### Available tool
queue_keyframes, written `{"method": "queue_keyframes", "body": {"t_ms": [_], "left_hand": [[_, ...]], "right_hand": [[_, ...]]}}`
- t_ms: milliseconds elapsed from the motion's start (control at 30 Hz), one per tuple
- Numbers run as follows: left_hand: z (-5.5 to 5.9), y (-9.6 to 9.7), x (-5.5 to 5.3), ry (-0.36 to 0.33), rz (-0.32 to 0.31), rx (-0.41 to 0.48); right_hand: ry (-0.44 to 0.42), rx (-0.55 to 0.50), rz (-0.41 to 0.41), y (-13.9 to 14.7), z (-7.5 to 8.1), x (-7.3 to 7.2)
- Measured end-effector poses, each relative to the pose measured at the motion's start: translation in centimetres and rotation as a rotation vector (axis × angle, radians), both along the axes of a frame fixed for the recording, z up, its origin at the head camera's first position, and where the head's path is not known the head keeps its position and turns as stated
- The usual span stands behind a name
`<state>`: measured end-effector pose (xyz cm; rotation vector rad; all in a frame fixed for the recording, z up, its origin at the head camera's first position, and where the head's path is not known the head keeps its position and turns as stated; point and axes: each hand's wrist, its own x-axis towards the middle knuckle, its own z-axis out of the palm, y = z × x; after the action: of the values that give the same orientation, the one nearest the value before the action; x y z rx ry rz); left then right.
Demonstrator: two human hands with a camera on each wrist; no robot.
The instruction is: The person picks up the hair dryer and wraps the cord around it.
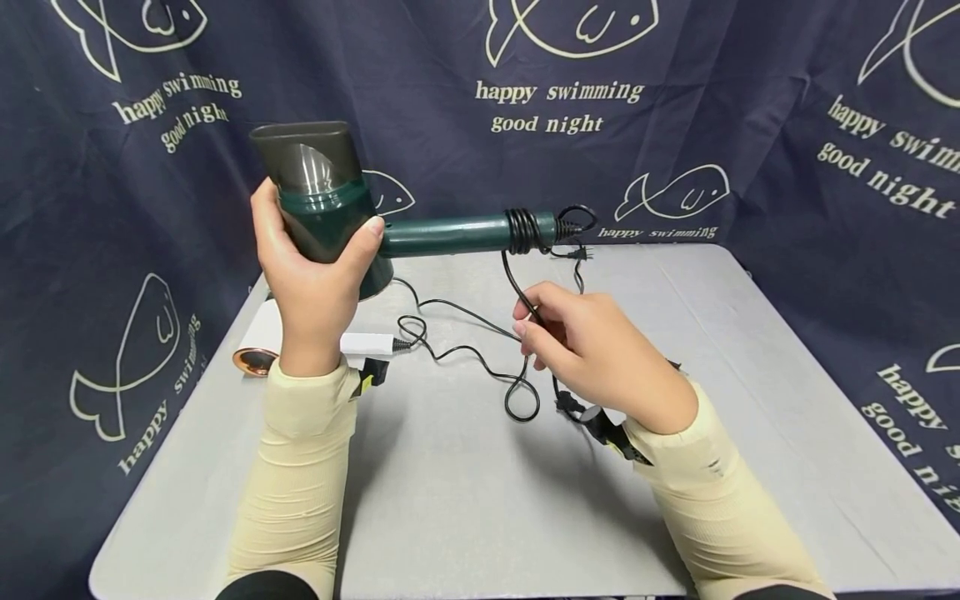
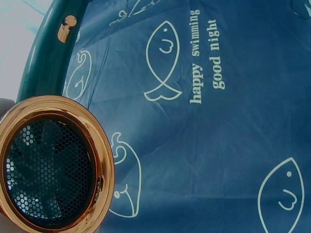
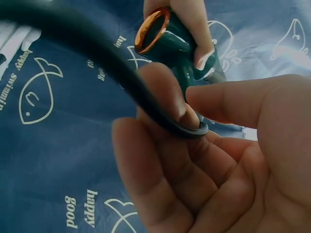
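Observation:
My left hand (image 1: 311,287) grips the barrel of a dark green hair dryer (image 1: 330,229) and holds it above the table. Its dark nozzle (image 1: 307,158) points up, and the handle (image 1: 450,236) extends to the right. Several turns of black cord (image 1: 522,232) wrap the handle's end. From there the cord hangs to my right hand (image 1: 600,350), whose curled fingers hold it. The right wrist view shows this cord (image 3: 121,80) crossing the fingers, the thumb close by. A copper-coloured ring (image 2: 104,160) surrounds the dryer's mesh intake (image 2: 48,170) in the left wrist view.
A white hair dryer (image 1: 261,329) with a copper rim lies at the table's left, partly hidden behind my left wrist. Its black cord (image 1: 480,354) trails loosely across the grey table (image 1: 450,483). A plug (image 1: 579,252) lies near the back edge. Dark blue fish-print curtains (image 1: 420,75) surround the table.

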<state>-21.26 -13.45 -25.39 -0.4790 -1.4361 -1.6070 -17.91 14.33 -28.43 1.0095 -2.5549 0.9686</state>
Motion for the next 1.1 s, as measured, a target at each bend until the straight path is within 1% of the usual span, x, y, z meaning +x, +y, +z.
{"method": "queue_keyframes", "body": {"t_ms": [233, 433, 500, 567, 700, 833, 900, 1000, 1100], "left_hand": [[-0.1, 0.1, -0.1, -0.002, 0.031, -0.021], [-0.1, 0.0, 0.0, -0.033, 0.117, -0.088], [-0.1, -0.1, 0.1, -0.049, 0.134, -0.110], [-0.1, -0.1, 0.2, -0.070, 0.133, -0.129], [0.0, -0.3, 0.4, -0.138, 0.113, -0.178], [0.1, -0.5, 0.6, -0.195, 0.096, -0.259], [0.1, -0.5, 0.7, -0.220, 0.103, -0.307], [0.1, -0.6, 0.8, -0.246, 0.111, -0.370], [0.0, -0.7, 0.9, -0.244, 0.101, -0.421]], "right_hand": [[0.054, -0.030, -0.019, 0.3, 0.6, 0.7], [0.069, -0.031, -0.047, 0.7, 1.0, 1.1], [0.079, -0.034, -0.062, 0.9, 1.1, 1.2], [0.087, -0.036, -0.075, 1.1, 1.3, 1.2], [0.121, -0.032, -0.103, 1.3, 1.6, 1.2], [0.185, -0.038, -0.135, 1.6, 1.6, 1.0], [0.229, -0.038, -0.158, 1.8, 1.6, 0.8], [0.284, -0.037, -0.187, 2.0, 1.6, 0.5], [0.315, -0.047, -0.196, 2.1, 1.6, 0.0]]}}
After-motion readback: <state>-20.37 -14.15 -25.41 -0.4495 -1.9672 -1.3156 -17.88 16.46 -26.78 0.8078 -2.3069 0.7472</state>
